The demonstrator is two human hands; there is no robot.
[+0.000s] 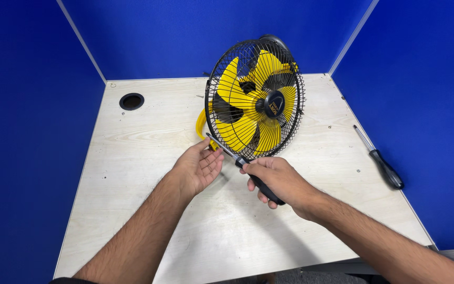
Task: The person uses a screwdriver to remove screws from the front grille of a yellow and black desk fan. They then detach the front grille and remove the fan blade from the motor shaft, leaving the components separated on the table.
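- Both hands meet at the centre of the frame, just below a small fan.
- Right hand [277, 179] is closed around the black handle of a screwdriver [243, 164]; its metal shaft points up and left, with the tip at the lower left edge of the fan's cage.
- Left hand [198, 167] is open, palm up, fingers loosely curled, just beside the shaft near its tip.
- Judged risk: the tip could slip off the thin wires and jab the open left palm, since that hand lies right by it.
- Judged risk: a push on the cage could tip the fan backward, as neither hand holds it.
- Fan [256, 100], upper centre: round black wire cage, yellow blades, black hub, yellow base, tilted slightly back.
- Second screwdriver [380, 159] lies at the right edge of the pale wooden table [132, 173], well apart from the hands.
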